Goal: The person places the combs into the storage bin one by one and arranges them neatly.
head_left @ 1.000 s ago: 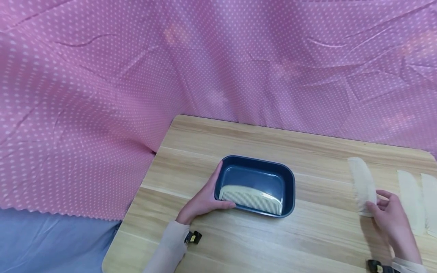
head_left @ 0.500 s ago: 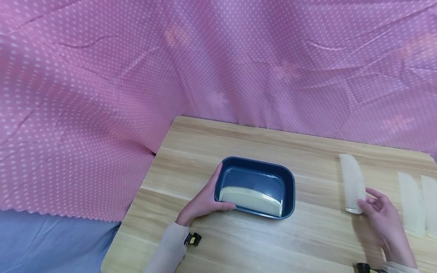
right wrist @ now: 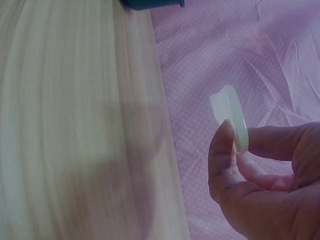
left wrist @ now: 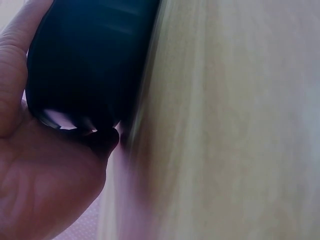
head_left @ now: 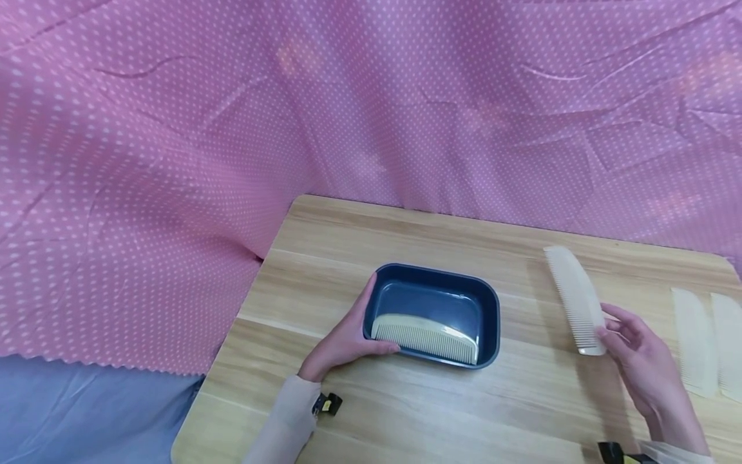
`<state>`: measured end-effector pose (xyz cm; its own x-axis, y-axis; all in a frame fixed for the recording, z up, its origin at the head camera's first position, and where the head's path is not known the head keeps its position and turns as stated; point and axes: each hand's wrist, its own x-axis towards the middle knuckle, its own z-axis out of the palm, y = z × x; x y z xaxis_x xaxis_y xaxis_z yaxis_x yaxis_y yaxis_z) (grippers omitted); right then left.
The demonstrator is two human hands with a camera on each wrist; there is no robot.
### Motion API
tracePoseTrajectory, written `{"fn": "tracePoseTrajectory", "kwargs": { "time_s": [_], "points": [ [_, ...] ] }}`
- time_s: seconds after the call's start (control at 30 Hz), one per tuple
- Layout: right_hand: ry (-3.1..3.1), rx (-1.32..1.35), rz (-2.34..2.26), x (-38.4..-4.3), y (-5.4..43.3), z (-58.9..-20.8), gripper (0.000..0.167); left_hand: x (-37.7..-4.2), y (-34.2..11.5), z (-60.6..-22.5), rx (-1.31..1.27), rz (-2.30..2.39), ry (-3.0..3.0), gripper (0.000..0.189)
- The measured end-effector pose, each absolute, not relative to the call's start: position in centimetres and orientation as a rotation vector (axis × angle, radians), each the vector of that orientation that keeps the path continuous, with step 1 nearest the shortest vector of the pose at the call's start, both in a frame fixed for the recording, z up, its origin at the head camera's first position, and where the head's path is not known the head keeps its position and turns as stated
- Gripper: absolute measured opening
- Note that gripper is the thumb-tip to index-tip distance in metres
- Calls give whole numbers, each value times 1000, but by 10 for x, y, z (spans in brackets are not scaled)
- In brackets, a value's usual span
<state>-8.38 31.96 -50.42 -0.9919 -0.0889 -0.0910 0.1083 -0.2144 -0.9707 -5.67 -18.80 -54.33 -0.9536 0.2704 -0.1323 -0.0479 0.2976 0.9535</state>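
Note:
A dark blue rectangular box (head_left: 493,322) with no lid stands on the table, and a pale comb (head_left: 426,336) lies inside along its near wall, teeth toward me. My left hand (head_left: 346,336) grips the box's near left corner, thumb along the front side and fingers up the left side. In the left wrist view the box wall (left wrist: 90,60) fills the space beside the palm. My right hand (head_left: 643,361) pinches the lower end of a second cream comb (head_left: 574,299) between thumb and fingers. That comb is raised off the table, right of the box, its teeth facing left.
Two more pale combs, one (head_left: 692,341) nearer and one (head_left: 729,348) at the frame's edge, lie side by side at the table's right. The wooden table (head_left: 359,238) ends at a pink dotted cloth (head_left: 371,116) behind it and at the left.
My right hand has carried the comb leftward toward the box, and the comb has tilted with its top to the left. My left hand and the box have stayed put.

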Motion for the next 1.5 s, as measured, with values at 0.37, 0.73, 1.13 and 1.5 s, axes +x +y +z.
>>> {"fn": "tracePoseTrajectory", "kwargs": {
  "time_s": [0.37,0.73,1.13,1.5],
  "points": [
    [1902,-16,-2337,-81,304,-503,49,-56,-187,-541,211,1697,2308,139],
    [2043,-143,-2162,-81,291,-499,48,-57,-188,-542,213,1686,2316,140],
    [2157,-245,-1965,-83,268,-495,46,-58,-189,-544,202,1671,2319,141],
    [2171,-341,-1820,-82,243,-490,45,-57,-188,-541,191,1672,2311,140]
  ]
}}
